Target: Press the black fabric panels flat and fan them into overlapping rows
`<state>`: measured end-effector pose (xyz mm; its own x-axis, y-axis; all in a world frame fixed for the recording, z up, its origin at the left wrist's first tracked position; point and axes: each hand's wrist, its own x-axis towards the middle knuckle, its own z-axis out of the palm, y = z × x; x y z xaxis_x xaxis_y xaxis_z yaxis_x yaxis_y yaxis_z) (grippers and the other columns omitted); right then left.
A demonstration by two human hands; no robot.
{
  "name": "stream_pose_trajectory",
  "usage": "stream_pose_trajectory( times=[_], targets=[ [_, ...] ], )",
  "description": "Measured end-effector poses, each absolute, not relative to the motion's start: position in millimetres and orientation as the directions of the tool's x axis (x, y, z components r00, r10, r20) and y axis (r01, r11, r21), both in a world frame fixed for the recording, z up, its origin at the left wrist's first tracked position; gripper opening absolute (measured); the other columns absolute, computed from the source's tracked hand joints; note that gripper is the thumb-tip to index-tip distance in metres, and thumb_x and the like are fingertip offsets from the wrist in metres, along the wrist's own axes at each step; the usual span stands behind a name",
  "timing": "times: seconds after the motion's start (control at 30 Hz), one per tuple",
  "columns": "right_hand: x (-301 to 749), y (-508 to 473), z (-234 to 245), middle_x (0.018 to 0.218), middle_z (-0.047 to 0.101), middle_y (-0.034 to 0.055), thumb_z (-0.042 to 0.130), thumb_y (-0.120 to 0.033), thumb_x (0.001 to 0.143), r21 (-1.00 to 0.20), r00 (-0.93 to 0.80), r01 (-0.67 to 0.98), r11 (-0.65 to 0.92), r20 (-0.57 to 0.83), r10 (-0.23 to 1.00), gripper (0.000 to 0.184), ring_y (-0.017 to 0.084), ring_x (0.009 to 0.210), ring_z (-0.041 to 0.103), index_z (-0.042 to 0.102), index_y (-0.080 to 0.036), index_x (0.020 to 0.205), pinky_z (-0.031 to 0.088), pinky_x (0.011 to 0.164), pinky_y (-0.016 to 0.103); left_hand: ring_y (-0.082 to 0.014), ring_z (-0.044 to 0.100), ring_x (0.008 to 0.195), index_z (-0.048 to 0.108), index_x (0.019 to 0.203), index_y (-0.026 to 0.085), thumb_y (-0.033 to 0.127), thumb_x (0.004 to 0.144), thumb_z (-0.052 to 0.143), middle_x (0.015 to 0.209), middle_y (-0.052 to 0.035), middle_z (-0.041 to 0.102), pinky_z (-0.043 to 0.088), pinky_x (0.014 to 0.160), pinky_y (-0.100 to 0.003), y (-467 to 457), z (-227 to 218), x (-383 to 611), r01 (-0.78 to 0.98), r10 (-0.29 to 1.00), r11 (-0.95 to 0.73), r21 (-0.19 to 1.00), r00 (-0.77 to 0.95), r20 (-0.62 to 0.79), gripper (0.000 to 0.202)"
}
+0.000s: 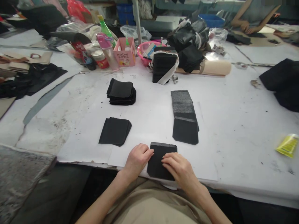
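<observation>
A black shield-shaped fabric piece (pixel 161 154) lies flat at the near edge of the white table (pixel 233 124). My left hand (pixel 136 160) rests at its left edge, fingers curled against the cloth. My right hand (pixel 179 168) lies on its right part, fingers bent and pressing down. To the right a fanned row of similar black pieces (pixel 184 116) stretches away from me. A low pile of black squares (pixel 115 131) sits to the left, and a thicker stack (pixel 121 91) lies beyond it.
A tied bundle of black pieces (pixel 163 67), a pink box (pixel 125 51), a pink basin (pixel 146 49), bottles and jars stand at the back. A yellow packet (pixel 287 145) lies right. Dark cloth (pixel 283 82) sits far right. Another person's hands (pixel 249 28) work at the far table.
</observation>
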<state>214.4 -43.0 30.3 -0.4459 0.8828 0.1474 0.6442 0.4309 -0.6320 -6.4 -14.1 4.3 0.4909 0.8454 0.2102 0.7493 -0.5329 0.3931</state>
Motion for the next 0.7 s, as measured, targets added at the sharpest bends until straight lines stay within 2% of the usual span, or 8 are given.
stream_pose_trajectory(
  times=[0.1,0.2,0.27,0.3,0.4,0.53,0.7],
  targets=[
    [217,-18,21,0.101,0.064,0.0068,0.054,-0.019,0.095,-0.497,-0.299,0.788,0.363,0.205,0.932,0.011,0.023,0.094,0.056,0.062,-0.02,0.103,0.047,0.081,0.037,-0.0174,0.051,0.078,0.061,0.091,0.019,0.021,0.097,0.049,0.082,-0.0023,0.056,0.042,0.069,-0.029,-11,9,-8,0.745,0.85,-0.521,0.417,0.494,0.181,0.013],
    [215,0,16,0.102,0.063,0.008,0.059,-0.02,0.092,-0.361,-0.287,0.867,0.342,0.198,0.937,0.01,0.025,0.093,0.053,0.062,-0.019,0.102,0.044,0.079,0.039,-0.0167,0.053,0.08,0.059,0.084,0.018,0.021,0.097,0.049,0.083,-0.0022,0.056,0.044,0.07,-0.028,-5,15,-7,0.734,0.859,-0.492,0.468,0.496,0.126,0.016],
    [214,4,16,0.099,0.063,0.007,0.06,-0.02,0.091,-0.32,-0.305,0.882,0.346,0.171,0.937,0.005,0.025,0.091,0.052,0.062,-0.019,0.096,0.042,0.077,0.038,-0.0165,0.055,0.083,0.059,0.09,0.019,0.021,0.097,0.05,0.088,-0.0025,0.056,0.046,0.073,-0.028,1,17,-4,0.727,0.866,-0.477,0.494,0.484,0.124,0.012],
    [214,5,17,0.097,0.063,0.0063,0.06,-0.02,0.091,-0.312,-0.313,0.884,0.347,0.156,0.937,0.002,0.025,0.089,0.051,0.061,-0.019,0.093,0.041,0.077,0.037,-0.0169,0.055,0.085,0.059,0.097,0.019,0.02,0.096,0.05,0.091,-0.0031,0.057,0.046,0.075,-0.028,5,17,-1,0.727,0.867,-0.479,0.492,0.48,0.135,0.009],
    [214,6,21,0.091,0.062,0.0047,0.062,-0.021,0.09,-0.319,-0.327,0.881,0.349,0.121,0.937,0.003,0.023,0.087,0.051,0.06,-0.019,0.09,0.039,0.075,0.036,-0.0196,0.055,0.094,0.057,0.112,0.018,0.017,0.094,0.053,0.101,-0.0062,0.057,0.048,0.081,-0.032,15,16,8,0.743,0.852,-0.515,0.427,0.498,0.161,0.018],
    [216,9,20,0.087,0.062,0.004,0.063,-0.021,0.09,-0.361,-0.349,0.856,0.369,0.121,0.929,0.004,0.023,0.086,0.051,0.06,-0.019,0.089,0.038,0.074,0.035,-0.0197,0.054,0.091,0.061,0.098,0.016,0.015,0.093,0.053,0.096,-0.0057,0.058,0.048,0.079,-0.032,23,12,14,0.73,0.823,-0.561,0.39,0.542,0.17,0.009],
    [222,10,11,0.09,0.063,0.0045,0.06,-0.018,0.091,-0.436,-0.394,0.781,0.447,0.212,0.894,0.01,0.021,0.085,0.051,0.064,-0.019,0.101,0.041,0.075,0.033,-0.0187,0.053,0.086,0.061,0.093,0.017,0.018,0.096,0.05,0.088,-0.0042,0.057,0.047,0.074,-0.031,22,6,10,0.693,0.789,-0.613,0.38,0.563,0.247,0.012]
  ],
)
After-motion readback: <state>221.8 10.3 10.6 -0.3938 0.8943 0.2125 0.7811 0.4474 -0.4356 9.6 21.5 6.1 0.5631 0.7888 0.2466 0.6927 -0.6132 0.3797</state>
